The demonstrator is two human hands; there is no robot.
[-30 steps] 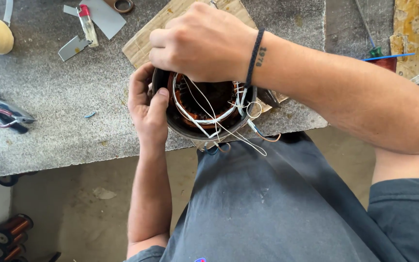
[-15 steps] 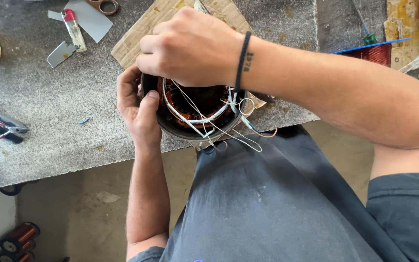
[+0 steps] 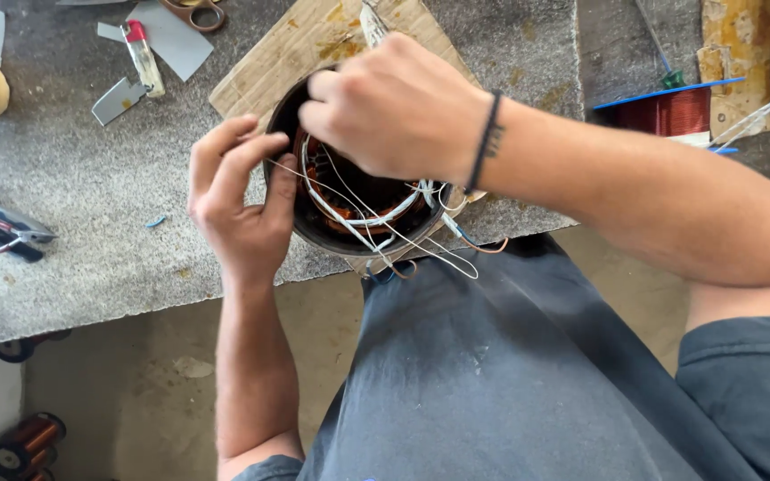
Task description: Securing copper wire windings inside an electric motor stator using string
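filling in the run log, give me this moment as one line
left hand: cupping rim of round motor stator | right hand: fingers inside stator, at windings | stator: on cardboard at bench edge | white leads: trailing over rim

— How do the arms lie?
— Both forearms bare. The left comes straight up from below; the right crosses in from the right edge.
— And the hands?
— The left hand (image 3: 241, 200) is half curled, thumb and fingers bent inward. The right hand (image 3: 394, 111) is knuckles-up, fingers curled down, its grip hidden.
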